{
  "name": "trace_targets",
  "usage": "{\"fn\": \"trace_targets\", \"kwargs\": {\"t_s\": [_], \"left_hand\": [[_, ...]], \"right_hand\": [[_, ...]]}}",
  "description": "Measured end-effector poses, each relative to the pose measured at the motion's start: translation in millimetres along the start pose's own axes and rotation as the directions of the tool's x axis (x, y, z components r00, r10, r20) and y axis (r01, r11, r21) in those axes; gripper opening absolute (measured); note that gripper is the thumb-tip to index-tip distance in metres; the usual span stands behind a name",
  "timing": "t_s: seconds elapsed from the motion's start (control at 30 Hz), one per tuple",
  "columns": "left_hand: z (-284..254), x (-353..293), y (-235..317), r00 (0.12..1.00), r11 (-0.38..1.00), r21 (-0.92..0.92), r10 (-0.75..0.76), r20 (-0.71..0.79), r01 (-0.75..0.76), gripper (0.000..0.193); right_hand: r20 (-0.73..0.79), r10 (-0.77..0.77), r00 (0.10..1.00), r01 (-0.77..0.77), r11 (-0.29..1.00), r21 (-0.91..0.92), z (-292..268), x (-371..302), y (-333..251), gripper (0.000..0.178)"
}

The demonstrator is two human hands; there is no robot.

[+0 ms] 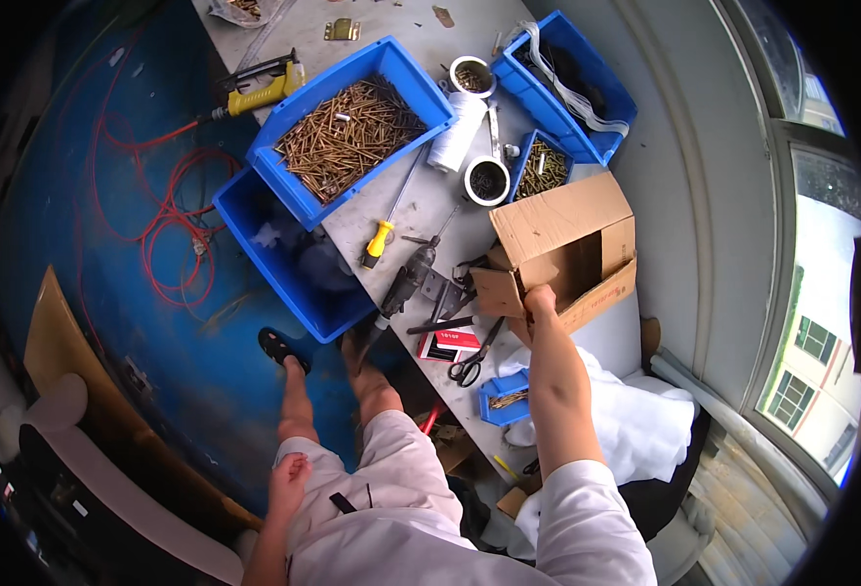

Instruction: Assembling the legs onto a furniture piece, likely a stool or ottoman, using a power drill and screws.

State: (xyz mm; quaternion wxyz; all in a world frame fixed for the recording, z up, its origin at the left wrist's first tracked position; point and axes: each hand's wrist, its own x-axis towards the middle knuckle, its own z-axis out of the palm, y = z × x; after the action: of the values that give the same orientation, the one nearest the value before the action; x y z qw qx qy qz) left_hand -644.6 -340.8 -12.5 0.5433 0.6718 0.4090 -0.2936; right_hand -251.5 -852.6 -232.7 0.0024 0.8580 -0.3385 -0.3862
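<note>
My right hand (540, 303) reaches forward to an open brown cardboard box (577, 244) on the grey workbench (406, 210). Its fingers curl over the box's near edge beside a folded flap, and the fingertips are hidden. My left hand (289, 476) lies on my left thigh, holding nothing. Black scissors (470, 366), a small red and black packet (450, 342) and a small blue tray of screws (504, 396) sit just left of my right forearm.
A large blue bin of brass screws (352, 132) overlaps a second blue bin (284, 264). A yellow-handled screwdriver (380, 239), a dark power tool (406, 283), two round tins (487, 181), a white roll (455, 132) and further blue bins (577, 88) crowd the bench. White cloth (635, 420) lies at right, red cable (172, 215) on the blue floor.
</note>
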Motion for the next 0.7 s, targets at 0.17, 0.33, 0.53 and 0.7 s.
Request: {"fn": "trace_targets", "kwargs": {"t_s": [0.17, 0.33, 0.53, 0.7], "left_hand": [[-10.2, 0.8, -20.4, 0.998, 0.999, 0.014, 0.050, -0.031, -0.049, 0.018], [-14.8, -12.5, 3.2, 0.990, 0.992, -0.002, 0.124, -0.065, -0.125, 0.016], [21.9, 23.7, 45.8, 0.908, 0.903, -0.416, 0.082, 0.410, 0.106, 0.028], [102.1, 34.3, 146.8, 0.727, 0.448, -0.718, 0.192, 0.659, 0.533, 0.050]], "right_hand": [[0.157, -0.008, 0.988, -0.010, 0.994, 0.113, -31.9, 10.6, 22.2, 0.009], [0.426, -0.222, 0.877, 0.083, 0.944, 0.320, -77.6, -46.2, 29.7, 0.015], [0.308, -0.752, 0.583, 0.641, 0.659, 0.394, -125.0, -226.1, -12.0, 0.015], [0.138, -0.986, 0.095, 0.993, 0.103, 0.052, -37.0, -405.8, -22.7, 0.023]]}}
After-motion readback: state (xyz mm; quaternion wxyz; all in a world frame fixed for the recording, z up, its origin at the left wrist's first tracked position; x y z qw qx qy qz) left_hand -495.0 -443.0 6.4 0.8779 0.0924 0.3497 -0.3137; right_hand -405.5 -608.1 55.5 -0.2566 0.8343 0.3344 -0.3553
